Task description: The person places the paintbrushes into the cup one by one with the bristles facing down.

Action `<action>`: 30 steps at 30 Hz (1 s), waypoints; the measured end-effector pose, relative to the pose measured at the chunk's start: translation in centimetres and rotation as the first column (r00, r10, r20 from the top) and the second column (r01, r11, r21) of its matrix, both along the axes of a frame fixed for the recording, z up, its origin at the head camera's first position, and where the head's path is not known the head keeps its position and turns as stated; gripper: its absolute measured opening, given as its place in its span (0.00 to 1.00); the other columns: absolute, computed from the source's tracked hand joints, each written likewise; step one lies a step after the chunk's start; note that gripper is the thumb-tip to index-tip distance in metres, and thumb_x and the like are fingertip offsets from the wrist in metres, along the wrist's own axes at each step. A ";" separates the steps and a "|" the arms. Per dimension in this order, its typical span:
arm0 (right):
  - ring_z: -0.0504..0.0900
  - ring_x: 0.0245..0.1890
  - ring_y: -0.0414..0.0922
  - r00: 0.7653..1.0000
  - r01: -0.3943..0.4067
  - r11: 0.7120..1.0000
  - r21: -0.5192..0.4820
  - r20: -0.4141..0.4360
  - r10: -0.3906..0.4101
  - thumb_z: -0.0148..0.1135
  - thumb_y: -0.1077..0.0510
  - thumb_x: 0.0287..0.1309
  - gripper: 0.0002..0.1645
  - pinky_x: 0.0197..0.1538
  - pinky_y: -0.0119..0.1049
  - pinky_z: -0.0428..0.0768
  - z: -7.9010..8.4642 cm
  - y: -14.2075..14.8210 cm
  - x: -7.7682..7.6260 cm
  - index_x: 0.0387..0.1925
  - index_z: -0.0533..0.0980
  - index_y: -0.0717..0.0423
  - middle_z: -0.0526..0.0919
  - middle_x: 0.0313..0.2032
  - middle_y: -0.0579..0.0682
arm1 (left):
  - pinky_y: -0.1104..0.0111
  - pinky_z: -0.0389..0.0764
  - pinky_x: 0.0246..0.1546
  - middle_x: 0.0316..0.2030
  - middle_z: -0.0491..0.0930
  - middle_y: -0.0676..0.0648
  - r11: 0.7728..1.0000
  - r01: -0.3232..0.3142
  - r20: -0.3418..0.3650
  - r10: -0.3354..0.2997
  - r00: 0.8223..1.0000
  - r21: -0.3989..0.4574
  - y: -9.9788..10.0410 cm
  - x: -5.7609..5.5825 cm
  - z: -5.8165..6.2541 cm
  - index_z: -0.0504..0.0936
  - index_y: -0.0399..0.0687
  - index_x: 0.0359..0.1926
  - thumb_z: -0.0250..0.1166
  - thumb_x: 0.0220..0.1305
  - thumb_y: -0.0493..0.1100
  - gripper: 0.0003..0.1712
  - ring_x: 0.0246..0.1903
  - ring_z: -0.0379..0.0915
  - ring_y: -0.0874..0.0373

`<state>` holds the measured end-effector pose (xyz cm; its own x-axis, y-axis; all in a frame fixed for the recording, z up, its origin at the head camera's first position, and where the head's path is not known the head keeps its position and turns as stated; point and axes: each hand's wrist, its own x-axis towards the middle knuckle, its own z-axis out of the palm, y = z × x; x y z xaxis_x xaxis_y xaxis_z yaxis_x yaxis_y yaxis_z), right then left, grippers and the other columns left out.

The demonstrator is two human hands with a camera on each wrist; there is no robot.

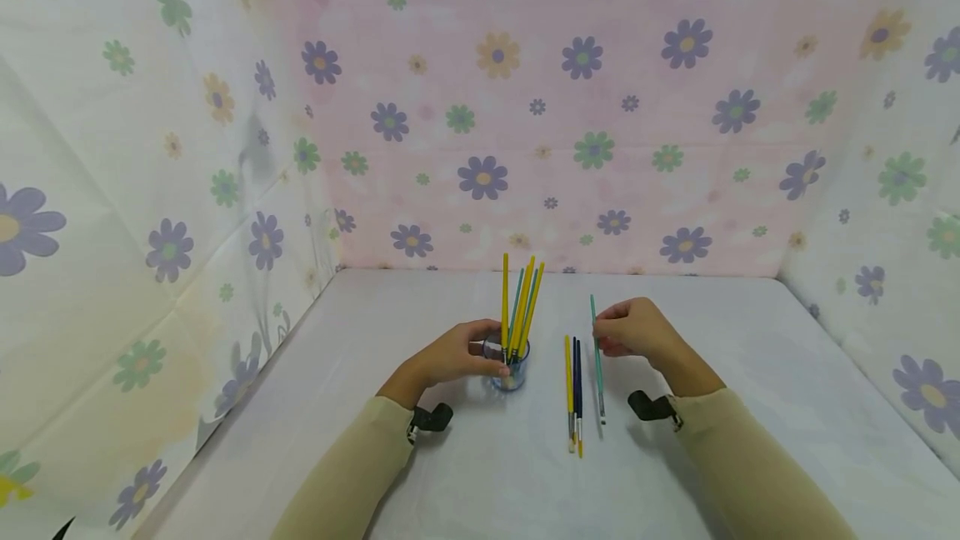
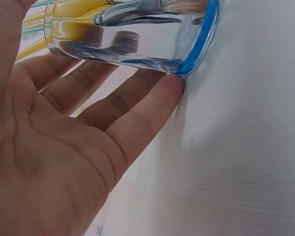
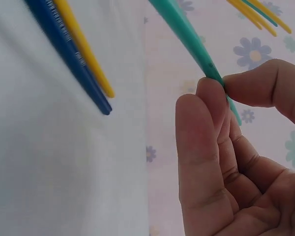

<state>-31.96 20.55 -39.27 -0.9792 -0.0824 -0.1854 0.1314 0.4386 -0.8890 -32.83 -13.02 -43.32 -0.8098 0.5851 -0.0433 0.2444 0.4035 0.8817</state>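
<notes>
My left hand holds a clear glass with a blue base, thumb on the near side and fingers round the far side. In the left wrist view the fingers lie along the glass wall. Several yellow and green paintbrushes stand in it, bristles down. My right hand pinches a green paintbrush by its handle between thumb and fingertips. That brush hangs nearly upright, bristle end toward me; the right wrist view shows the green handle in the pinch.
Between the hands, a yellow paintbrush and two dark blue paintbrushes lie side by side on the white table. Flowered cloth hangs behind the table and along both sides.
</notes>
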 end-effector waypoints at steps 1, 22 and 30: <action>0.87 0.34 0.46 1.000 -0.002 1.000 -0.008 -0.008 0.002 0.68 0.56 0.64 0.24 0.42 0.39 0.89 0.2 0.0 0.0 0.56 0.78 0.68 0.87 0.43 0.59 | 0.51 0.73 0.69 0.61 0.79 0.58 1.000 0.001 0.000 -0.001 1.000 0.001 0.0 0.0 0.0 0.73 0.63 0.70 0.80 0.55 0.56 0.42 0.59 0.79 0.58; 0.89 0.39 0.50 0.990 -0.023 0.987 -0.158 -0.140 0.001 0.69 0.57 0.63 0.22 0.46 0.41 0.89 2.6 -1.4 0.5 0.54 0.77 0.67 0.87 0.44 0.59 | 0.53 0.75 0.68 0.60 0.80 0.57 1.000 0.011 -0.003 -0.011 1.000 0.021 0.0 -0.1 -0.3 0.73 0.64 0.69 0.80 0.55 0.55 0.41 0.59 0.79 0.58; 0.89 0.39 0.48 0.983 -0.011 0.988 -0.157 -0.183 -0.018 0.69 0.57 0.64 0.22 0.45 0.39 0.89 3.3 -1.9 0.7 0.53 0.78 0.67 0.87 0.45 0.60 | 0.53 0.75 0.67 0.60 0.79 0.56 0.999 0.015 0.004 -0.015 1.000 0.030 0.0 0.0 -0.2 0.73 0.63 0.69 0.80 0.56 0.54 0.41 0.58 0.79 0.57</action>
